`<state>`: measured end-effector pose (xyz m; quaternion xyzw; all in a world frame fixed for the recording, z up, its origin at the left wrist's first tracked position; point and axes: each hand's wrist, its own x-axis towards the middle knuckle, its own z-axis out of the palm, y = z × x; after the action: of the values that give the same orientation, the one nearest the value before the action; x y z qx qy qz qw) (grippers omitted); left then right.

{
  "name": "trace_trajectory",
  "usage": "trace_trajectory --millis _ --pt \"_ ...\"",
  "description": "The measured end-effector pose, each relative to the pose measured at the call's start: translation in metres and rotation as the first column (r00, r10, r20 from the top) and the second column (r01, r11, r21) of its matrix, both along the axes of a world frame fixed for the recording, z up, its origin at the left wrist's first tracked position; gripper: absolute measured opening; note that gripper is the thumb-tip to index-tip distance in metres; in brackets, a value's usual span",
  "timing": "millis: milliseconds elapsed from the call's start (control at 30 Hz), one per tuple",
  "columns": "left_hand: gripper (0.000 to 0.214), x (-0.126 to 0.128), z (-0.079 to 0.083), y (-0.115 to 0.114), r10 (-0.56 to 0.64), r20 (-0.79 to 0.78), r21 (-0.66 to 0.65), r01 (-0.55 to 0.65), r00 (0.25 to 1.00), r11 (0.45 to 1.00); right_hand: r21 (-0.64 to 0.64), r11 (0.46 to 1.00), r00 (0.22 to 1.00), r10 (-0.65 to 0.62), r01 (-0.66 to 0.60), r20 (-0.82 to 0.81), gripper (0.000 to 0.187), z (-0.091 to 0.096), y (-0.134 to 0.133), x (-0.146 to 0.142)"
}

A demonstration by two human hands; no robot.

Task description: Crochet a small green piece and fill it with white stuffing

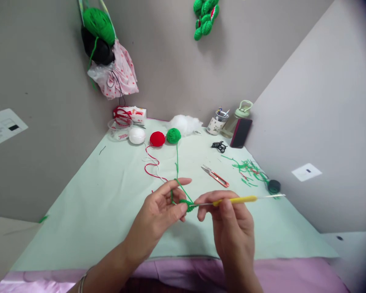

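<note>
My left hand (160, 213) pinches a small piece of green crochet work (190, 206) between thumb and fingers. Green yarn (177, 156) runs from the green yarn ball (173, 136) at the back, over my raised left index finger and down to the piece. In my right hand (232, 219) is a crochet hook (236, 200) with a yellow handle, gripped by thumb and fingers. Its thin metal tip points left and meets the green piece. Exactly how the tip sits in the stitches is too small to tell.
Orange-handled thread snips (216, 176) lie ahead of my right hand. Green yarn scraps (250, 171), a dark tape roll (274, 186) and a black hair clip (219, 146) are to the right. Red (157, 139) and white (137, 135) yarn balls and white stuffing (184, 125) sit behind.
</note>
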<state>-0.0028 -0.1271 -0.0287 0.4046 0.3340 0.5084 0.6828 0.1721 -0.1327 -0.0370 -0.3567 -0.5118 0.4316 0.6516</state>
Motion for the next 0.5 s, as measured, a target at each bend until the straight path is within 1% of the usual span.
trace_trajectory --millis 100,167,300,367,433,500 --pt "0.038 0.0 -0.002 -0.001 0.021 -0.045 0.021 -0.02 0.999 1.0 0.003 1.0 0.998 -0.031 0.031 0.055 0.025 -0.001 -0.006 0.0" --pt "0.037 -0.001 -0.004 -0.001 0.045 -0.09 0.054 -0.04 0.995 0.998 0.035 0.997 0.993 -0.065 0.062 0.103 0.025 -0.002 -0.01 -0.001" --pt "0.034 -0.002 -0.006 -0.002 0.073 -0.151 0.114 -0.056 0.986 0.992 0.214 0.969 0.956 -0.173 0.122 0.239 0.025 -0.004 -0.014 -0.004" --pt "0.034 -0.001 -0.006 -0.003 0.08 -0.166 0.101 -0.064 0.983 0.993 0.294 0.951 0.93 -0.193 0.098 0.314 0.027 -0.005 -0.014 -0.003" --pt "0.035 0.003 -0.007 -0.004 0.128 -0.183 0.089 -0.113 0.975 0.99 0.35 0.935 0.892 -0.206 0.058 0.403 0.029 -0.007 -0.015 -0.001" --pt "0.043 0.007 -0.007 -0.005 0.178 -0.16 0.077 -0.168 0.971 0.983 0.397 0.916 0.813 -0.278 0.063 0.512 0.033 -0.011 -0.015 0.001"
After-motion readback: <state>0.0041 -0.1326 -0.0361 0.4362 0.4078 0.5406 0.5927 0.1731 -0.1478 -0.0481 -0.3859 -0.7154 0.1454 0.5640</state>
